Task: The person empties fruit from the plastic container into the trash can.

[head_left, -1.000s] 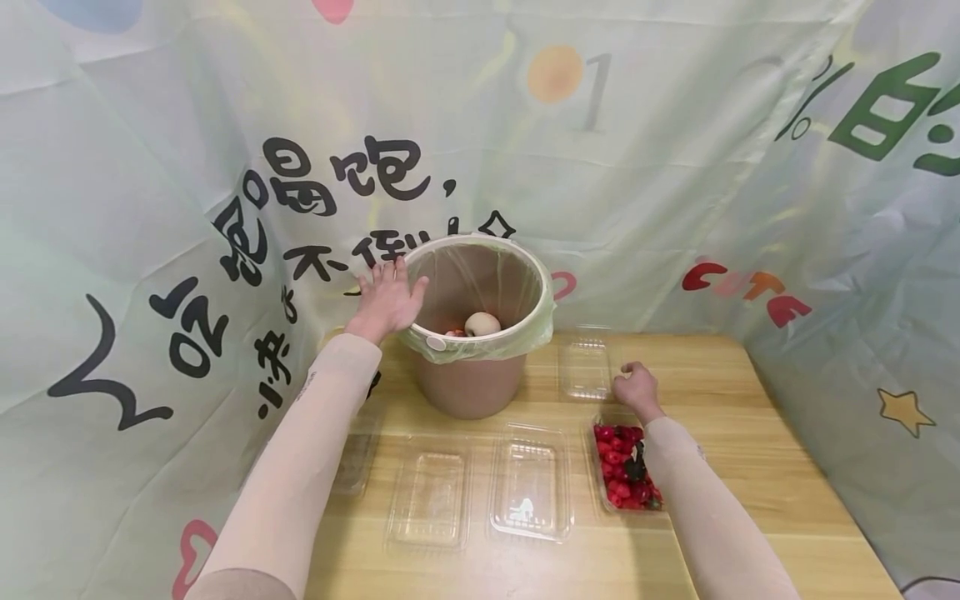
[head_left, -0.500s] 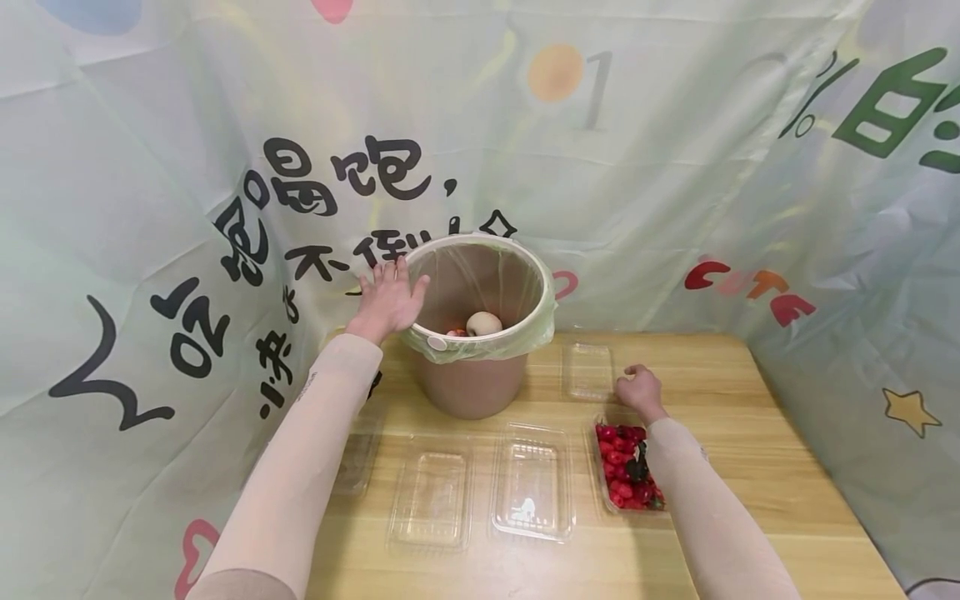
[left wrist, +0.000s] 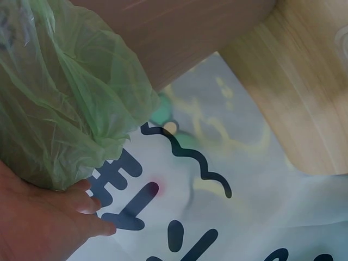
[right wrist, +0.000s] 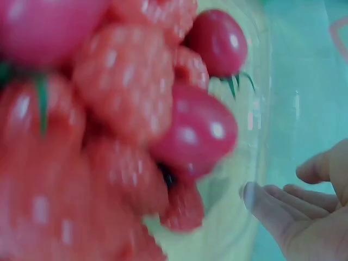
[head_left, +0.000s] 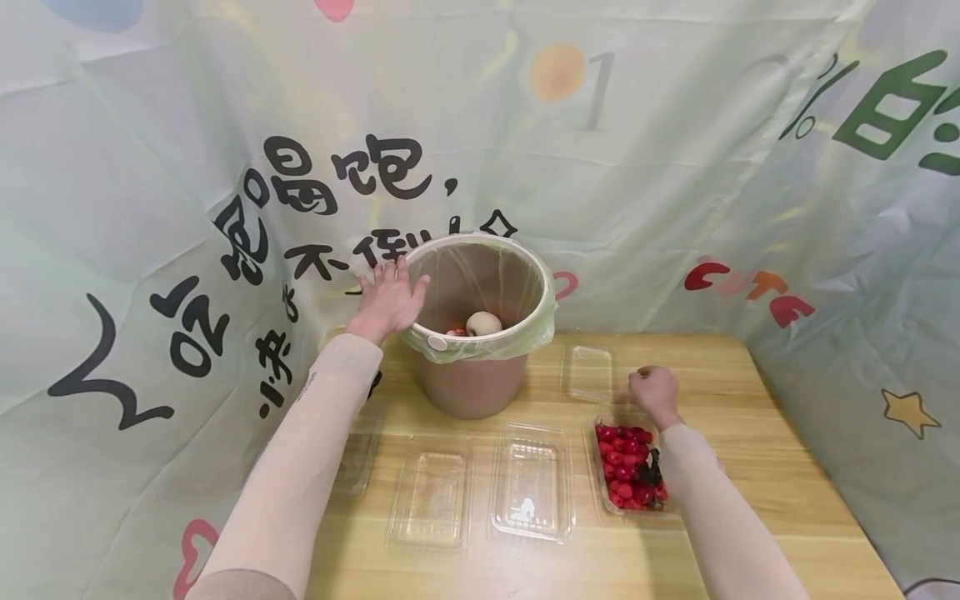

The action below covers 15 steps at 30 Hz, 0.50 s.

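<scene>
My left hand (head_left: 388,300) rests with spread fingers on the left rim of a brownish bin (head_left: 471,387). In the left wrist view its fingers (left wrist: 81,204) are beside the bin's green bag liner (left wrist: 103,87). Inside the bin lie a pale round fruit (head_left: 483,323) and something reddish. My right hand (head_left: 655,393) hovers at the far end of a clear box (head_left: 600,492) of raspberries (right wrist: 125,81) and cherry tomatoes (right wrist: 198,133), some with green stems. The right wrist view shows its fingers loosely extended, holding nothing. A dark item (head_left: 651,468) lies among the fruit.
Clear plastic boxes stand on the wooden table (head_left: 735,433): one (head_left: 431,496) and another (head_left: 531,487) in front, a third (head_left: 590,372) right of the bin, and one (head_left: 356,454) partly behind my left arm. Printed cloth (head_left: 637,192) walls the table at the back and sides.
My right hand has shifted a little to the right, away from the far clear box, and its forearm uncovers more of the fruit box. My left hand and the bin have stayed put.
</scene>
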### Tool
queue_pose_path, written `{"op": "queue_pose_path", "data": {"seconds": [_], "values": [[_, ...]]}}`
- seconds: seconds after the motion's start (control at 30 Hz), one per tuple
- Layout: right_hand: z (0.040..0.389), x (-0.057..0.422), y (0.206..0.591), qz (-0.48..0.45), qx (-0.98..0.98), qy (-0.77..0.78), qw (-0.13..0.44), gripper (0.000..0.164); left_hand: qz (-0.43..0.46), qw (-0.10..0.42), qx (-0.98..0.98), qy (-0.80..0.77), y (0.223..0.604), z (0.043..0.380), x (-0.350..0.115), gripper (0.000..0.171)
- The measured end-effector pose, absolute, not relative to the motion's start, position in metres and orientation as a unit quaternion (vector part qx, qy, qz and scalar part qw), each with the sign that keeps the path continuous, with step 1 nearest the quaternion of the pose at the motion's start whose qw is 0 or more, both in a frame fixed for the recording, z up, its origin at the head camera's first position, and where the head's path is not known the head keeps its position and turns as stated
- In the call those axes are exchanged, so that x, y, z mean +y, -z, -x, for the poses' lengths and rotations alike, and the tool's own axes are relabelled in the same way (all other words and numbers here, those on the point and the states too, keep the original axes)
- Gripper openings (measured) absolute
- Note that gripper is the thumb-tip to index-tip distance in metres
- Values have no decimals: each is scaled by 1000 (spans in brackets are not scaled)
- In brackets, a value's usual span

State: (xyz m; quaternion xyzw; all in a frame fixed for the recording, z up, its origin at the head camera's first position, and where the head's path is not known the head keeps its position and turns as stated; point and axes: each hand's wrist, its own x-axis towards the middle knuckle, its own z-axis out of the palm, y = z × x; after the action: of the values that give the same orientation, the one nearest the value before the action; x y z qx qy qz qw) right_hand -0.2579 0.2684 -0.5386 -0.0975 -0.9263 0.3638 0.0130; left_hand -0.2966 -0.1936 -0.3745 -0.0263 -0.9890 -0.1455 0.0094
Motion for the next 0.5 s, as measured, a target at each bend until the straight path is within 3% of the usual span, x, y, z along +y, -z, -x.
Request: {"op": "queue_pose_path", "data": {"seconds": [0.2, 0.33, 0.5], "values": [[244, 284, 530, 96, -928, -347, 102, 30, 26, 8, -988, 150, 374, 296, -194, 81], [230, 296, 532, 96, -926, -352, 97, 26, 31, 10, -988, 151, 374, 297, -193, 83], [213, 308, 539, 83, -932, -341, 90, 32, 30, 8, -989, 148, 374, 296, -194, 85]]}}
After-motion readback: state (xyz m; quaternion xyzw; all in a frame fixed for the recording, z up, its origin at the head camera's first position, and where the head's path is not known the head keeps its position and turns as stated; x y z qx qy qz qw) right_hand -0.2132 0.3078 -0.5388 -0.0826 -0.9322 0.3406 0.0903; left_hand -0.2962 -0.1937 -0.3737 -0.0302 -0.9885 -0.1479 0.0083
